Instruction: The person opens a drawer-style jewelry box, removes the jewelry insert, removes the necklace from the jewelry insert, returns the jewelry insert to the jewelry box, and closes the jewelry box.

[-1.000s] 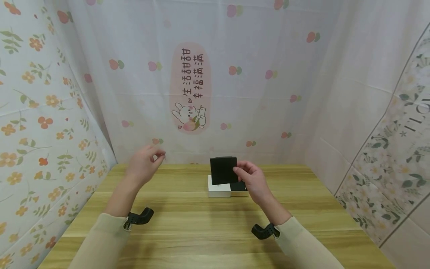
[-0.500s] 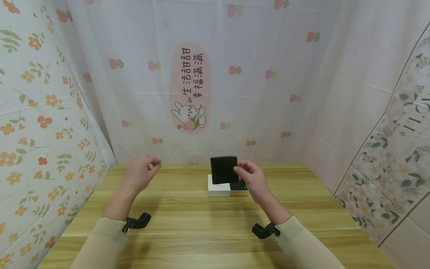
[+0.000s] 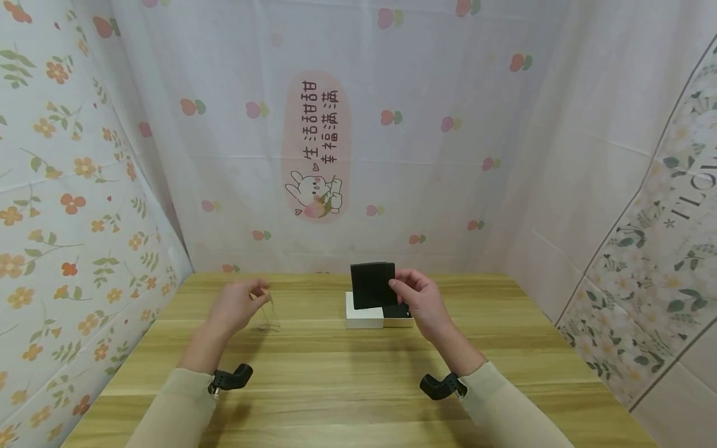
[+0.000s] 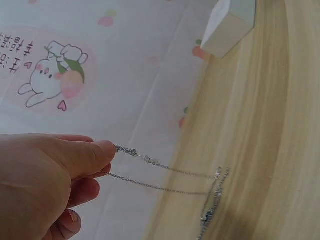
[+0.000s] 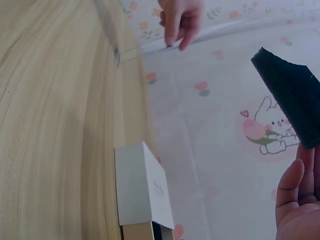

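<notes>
A fine silver chain necklace (image 4: 216, 200) hangs from between the thumb and fingers of my left hand (image 3: 231, 308). Its lower part gathers on the wooden table, as the left wrist view shows. On the other side, my right hand (image 3: 424, 306) pinches a thin black square pad (image 3: 371, 285) by its right edge and holds it upright above the table. Behind the pad stands a small white box (image 3: 364, 321), partly covered from the head view. A dark-lined section (image 3: 398, 311) extends from the box's right side.
The wooden table (image 3: 313, 386) runs back to a white printed curtain (image 3: 448, 168). A floral curtain (image 3: 73, 261) borders the left side and another (image 3: 650, 298) the right. Each wrist wears a black camera mount (image 3: 232, 377).
My left hand has come down toward the table, and the necklace's lower end has settled in a small heap on the surface. The right hand and the black pad have hardly moved.
</notes>
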